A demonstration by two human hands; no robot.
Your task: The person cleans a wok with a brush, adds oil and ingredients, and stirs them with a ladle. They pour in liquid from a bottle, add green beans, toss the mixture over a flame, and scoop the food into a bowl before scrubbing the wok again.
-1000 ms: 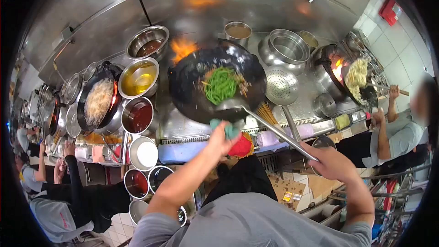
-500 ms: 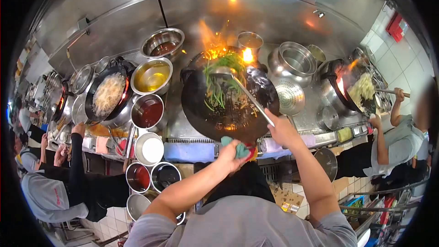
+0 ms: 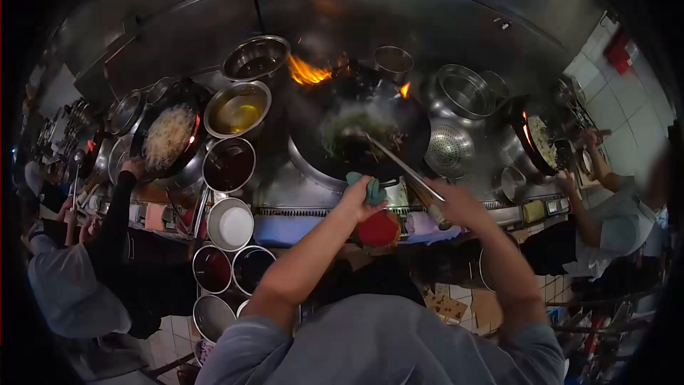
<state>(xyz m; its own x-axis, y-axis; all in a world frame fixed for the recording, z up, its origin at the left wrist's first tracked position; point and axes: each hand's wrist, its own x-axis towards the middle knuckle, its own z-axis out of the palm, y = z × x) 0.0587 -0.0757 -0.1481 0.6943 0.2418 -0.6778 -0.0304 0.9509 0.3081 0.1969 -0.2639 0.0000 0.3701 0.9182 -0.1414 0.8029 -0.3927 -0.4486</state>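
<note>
A large dark wok [image 3: 412, 125] sits over the burner in front of me, with steaming, chopped green vegetables [image 3: 335, 135] in it. My left hand [image 3: 362, 198] is closed around a folded green cloth [image 3: 372, 187] at the wok's near edge; the cloth hides the rim or handle beneath it. My right hand [image 3: 452, 201] grips the handle of a long metal ladle [image 3: 399, 160], whose bowl reaches into the vegetables and is partly lost in steam. Below my left hand is a round red thing [image 3: 377, 229], perhaps a cloth.
Flames [image 3: 308, 71] rise behind the wok. At left stand a bowl of yellow oil [image 3: 236, 113] and several sauce pots [image 3: 229, 164]. A perforated strainer [image 3: 450, 150] and a steel pot [image 3: 465, 93] are at right. Co-workers handle woks [image 3: 169, 139] on both sides.
The greens, in the air amid tall flames before, now lie lower in the wok. The flames have shrunk and the picture is darker. My left hand and the wok's near edge have moved away from me.
</note>
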